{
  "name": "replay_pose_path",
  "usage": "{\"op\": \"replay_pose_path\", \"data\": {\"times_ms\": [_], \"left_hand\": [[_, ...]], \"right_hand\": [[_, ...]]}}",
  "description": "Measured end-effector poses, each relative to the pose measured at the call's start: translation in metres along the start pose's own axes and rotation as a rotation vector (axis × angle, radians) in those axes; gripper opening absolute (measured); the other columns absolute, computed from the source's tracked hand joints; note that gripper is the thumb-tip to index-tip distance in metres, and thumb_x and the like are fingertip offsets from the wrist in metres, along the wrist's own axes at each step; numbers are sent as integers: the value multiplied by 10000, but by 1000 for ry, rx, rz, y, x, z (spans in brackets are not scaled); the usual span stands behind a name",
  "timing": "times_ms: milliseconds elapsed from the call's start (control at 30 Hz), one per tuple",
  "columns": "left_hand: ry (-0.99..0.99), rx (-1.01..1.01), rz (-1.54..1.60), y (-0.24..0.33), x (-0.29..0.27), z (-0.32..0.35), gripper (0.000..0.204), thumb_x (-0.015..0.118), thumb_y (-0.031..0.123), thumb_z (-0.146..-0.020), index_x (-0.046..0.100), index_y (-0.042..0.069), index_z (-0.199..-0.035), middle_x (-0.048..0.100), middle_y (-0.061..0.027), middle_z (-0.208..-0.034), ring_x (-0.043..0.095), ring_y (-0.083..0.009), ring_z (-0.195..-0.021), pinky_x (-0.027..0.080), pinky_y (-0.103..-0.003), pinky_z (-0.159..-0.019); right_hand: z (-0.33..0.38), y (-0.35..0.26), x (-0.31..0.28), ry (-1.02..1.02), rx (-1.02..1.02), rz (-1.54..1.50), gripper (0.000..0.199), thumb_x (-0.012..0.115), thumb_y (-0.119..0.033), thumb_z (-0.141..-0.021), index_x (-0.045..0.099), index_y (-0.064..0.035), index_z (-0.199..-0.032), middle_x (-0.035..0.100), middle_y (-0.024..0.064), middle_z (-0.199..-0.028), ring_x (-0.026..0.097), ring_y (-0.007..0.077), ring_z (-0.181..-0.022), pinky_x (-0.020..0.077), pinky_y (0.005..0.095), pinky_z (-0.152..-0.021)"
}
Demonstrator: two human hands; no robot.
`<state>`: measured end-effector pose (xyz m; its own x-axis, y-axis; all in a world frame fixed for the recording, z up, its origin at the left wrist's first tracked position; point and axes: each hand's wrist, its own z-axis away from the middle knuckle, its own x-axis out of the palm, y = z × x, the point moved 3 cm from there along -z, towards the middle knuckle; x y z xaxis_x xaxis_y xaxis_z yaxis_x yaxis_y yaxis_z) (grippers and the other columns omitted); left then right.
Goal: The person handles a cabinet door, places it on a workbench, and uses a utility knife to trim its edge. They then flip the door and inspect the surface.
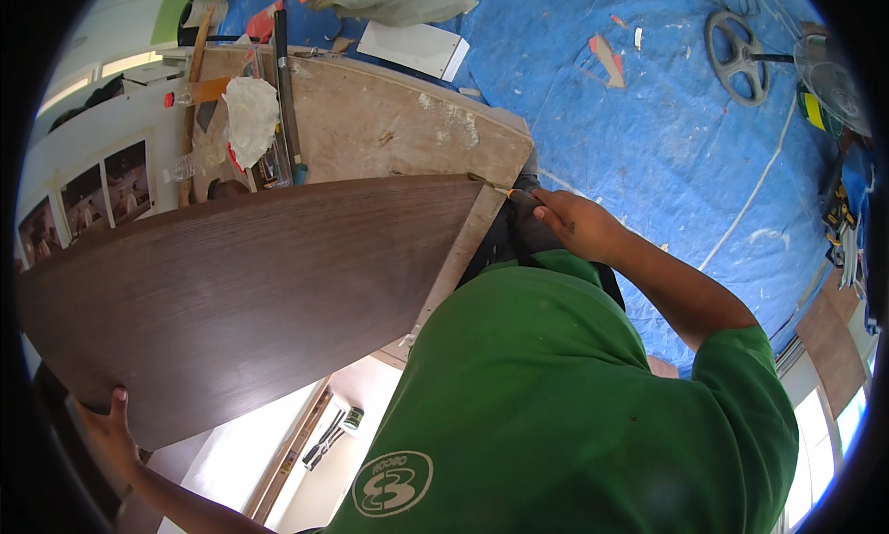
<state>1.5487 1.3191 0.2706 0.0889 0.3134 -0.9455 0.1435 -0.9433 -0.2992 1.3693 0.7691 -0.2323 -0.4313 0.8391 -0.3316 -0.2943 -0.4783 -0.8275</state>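
Blue sheeting (685, 154) spreads wrinkled over the floor from 12 round to 4 o'clock in my head view. At 2 o'clock on it I see a grey wheel (736, 57), and a white box (412, 48) sits at 12 o'clock, just beyond the table (398, 117). That table is worn and pale brown, with whitish smears on top. Toward 10 o'clock it carries a crumpled white bag (251, 122) and a long black bar (284, 89), close beside each other.

My panel (250, 293), dark brown and wood-grained, fills the space from 8 to 11 o'clock, its right end lying over the table's near corner. Out at 8 o'clock I have the left hand (111, 432) on the panel's lower left edge, thumb raised against the face; the other fingers are largely hidden, so I cannot tell how firmly they close. At 2 o'clock I have the right hand (579, 226) curled around a small tool (521, 199), its tip at the panel's upper right corner; the tip is too small for me to tell its kind.

Between 4 and 6 o'clock the green shirt (574, 376) blocks my sight. Down at 7 o'clock I make out a dark green can (353, 418).
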Motion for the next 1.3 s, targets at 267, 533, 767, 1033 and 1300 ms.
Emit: {"op": "replay_pose_path", "data": {"times_ms": [267,533,767,1033,1300], "left_hand": [[-21,-6,38,-9,2,-3,915,818,365,-792,374,-49,-1476,487,-208,-1450,452,-310,-1335,282,-364,-1140],[13,-9,-93,-11,1,-4,907,820,348,-791,377,-53,-1473,484,-202,-1457,436,-300,-1351,273,-353,-1142],[-31,-2,4,-10,1,-3,898,810,360,-798,381,-46,-1475,482,-195,-1462,430,-296,-1356,269,-352,-1144],[-3,59,-38,-12,0,-4,866,769,419,-828,388,-24,-1468,482,-209,-1440,436,-319,-1342,280,-361,-1132],[4,67,-33,-4,-2,0,806,772,359,-839,407,-37,-1438,503,-210,-1413,457,-320,-1312,297,-355,-1115]], "right_hand": [[-3,-1,3,1,5,-42,346,445,-314,-1048,544,-41,-1237,622,212,-997,624,403,-960,502,487,-825],[-6,0,7,-7,30,-65,315,441,-313,-1046,555,-56,-1189,622,211,-965,620,408,-936,494,490,-800],[-9,-4,6,-73,112,-30,337,432,-362,-1047,563,-61,-1120,634,208,-923,629,413,-906,490,497,-782],[-15,5,10,-67,132,-35,389,453,-410,-1036,579,-42,-1045,629,220,-864,628,421,-867,483,506,-758],[-13,9,15,-8,95,-82,389,459,-388,-1038,570,-24,-961,608,221,-817,617,416,-825,471,499,-723]]}}
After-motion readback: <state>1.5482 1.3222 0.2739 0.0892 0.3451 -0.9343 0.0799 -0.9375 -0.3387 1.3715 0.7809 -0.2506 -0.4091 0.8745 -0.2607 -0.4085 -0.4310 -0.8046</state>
